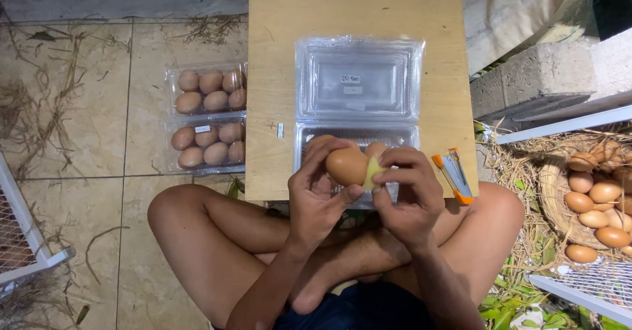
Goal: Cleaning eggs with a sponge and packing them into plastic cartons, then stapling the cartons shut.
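Your hands: left hand [319,188] grips an egg [347,166], right hand [408,188] pinches a yellow cloth [372,172] on it. Two packs [207,116] full; open tray [355,136] holds about two eggs, mostly unfilled.

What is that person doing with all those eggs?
A person sits cross-legged at a small wooden board. The left hand holds a brown egg, and the right hand presses a small yellow cloth against it. An open clear egg carton lies in front, a stapler to its right. Two filled cartons rest on the floor, and a straw basket of eggs stands nearby.
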